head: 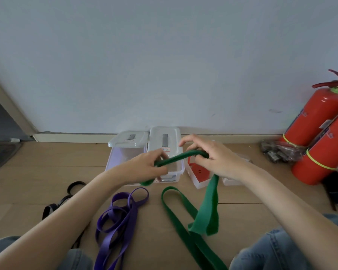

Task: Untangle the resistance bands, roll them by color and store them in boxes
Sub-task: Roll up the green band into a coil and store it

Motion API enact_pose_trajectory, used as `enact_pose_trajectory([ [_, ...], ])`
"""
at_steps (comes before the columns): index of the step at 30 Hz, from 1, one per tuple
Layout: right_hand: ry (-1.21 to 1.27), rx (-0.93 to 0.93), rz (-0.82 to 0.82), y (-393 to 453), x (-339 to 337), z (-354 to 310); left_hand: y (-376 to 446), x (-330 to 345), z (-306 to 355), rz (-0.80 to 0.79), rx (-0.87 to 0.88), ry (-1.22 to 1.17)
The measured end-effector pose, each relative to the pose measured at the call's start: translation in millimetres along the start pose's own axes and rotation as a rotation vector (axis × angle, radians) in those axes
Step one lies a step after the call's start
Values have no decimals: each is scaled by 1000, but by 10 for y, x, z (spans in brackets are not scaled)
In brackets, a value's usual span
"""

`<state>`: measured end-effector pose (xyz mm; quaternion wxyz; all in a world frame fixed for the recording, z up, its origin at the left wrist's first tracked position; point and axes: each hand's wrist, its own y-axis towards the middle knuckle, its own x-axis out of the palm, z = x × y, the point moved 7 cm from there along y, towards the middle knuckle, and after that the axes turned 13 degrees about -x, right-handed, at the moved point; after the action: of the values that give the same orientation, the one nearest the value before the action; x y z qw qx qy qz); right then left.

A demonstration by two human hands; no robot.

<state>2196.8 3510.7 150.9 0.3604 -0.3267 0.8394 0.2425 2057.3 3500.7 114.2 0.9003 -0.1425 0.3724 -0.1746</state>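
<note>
A wide green band (207, 207) is stretched between both hands above the floor; its long tail loops down to the wood floor between my knees. My left hand (146, 168) grips one end of the raised stretch, my right hand (212, 154) grips the other. A purple band (117, 217) lies in loose loops on the floor at lower centre. A black band (67, 197) lies to the left, partly under my left forearm. Behind the hands stand clear plastic boxes: one at the left (117, 154) with its lid open, a middle one (176, 168), and a right one (201, 176) holding a red band (200, 170).
Two red fire extinguishers (319, 137) lean against the wall at the right, with a dark plastic bag (279, 151) beside them. A white wall and skirting board (70, 137) run behind the boxes. A dark doorway (0, 137) is at the left. My denim-clad knees fill the bottom corners.
</note>
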Motion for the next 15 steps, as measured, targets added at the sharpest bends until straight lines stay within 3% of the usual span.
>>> enact_pose_trajectory([
  [3, 99, -31, -4, -24, -3, -32, -27, -137, 16, -26, -56, -292],
  [9, 331, -18, 99, 20, 207, -67, -66, 14, 203, -113, -26, -345],
  [15, 158, -108, 230, 29, 23, -184, -99, 52, 184, -321, -43, -610],
])
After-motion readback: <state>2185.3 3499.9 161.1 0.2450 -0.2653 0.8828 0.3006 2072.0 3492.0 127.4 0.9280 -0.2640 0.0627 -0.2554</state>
